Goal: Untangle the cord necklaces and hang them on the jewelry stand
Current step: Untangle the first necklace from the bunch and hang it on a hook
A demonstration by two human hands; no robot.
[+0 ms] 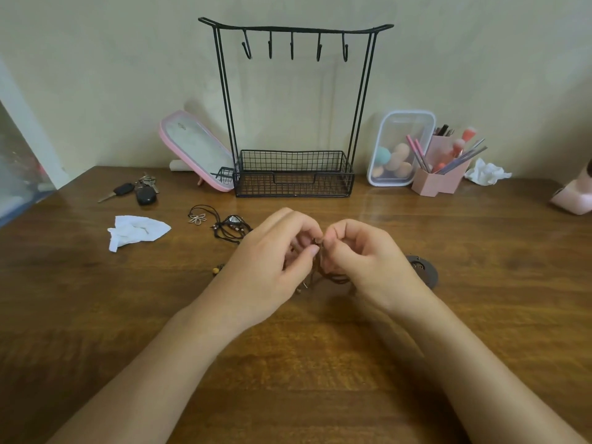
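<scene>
Both hands meet above the wooden table (pixel 320 363), the left hand (pixel 272 261) and the right hand (pixel 362 261) each pinching with curled fingers at one small spot on a brown cord necklace (pixel 336 278). The knot or clasp between the fingertips is too small and too covered to make out. Loops of the cord hang below the palms, mostly hidden behind the hands. A dark round pendant (pixel 423 270) lies on the table behind the right wrist, half covered by it; whether it belongs to the held cord cannot be told. A few beads (pixel 217 269) peek out beside the left hand. Left of the hands, a tangle of black cords (pixel 229 227) with a flower pendant (pixel 197 218) rests on the wood. Behind stands the black wire jewelry stand (pixel 293 184), its five hooks (pixel 291 46) bare. At the right edge, a pink object (pixel 573 200) is cut off by the frame.
</scene>
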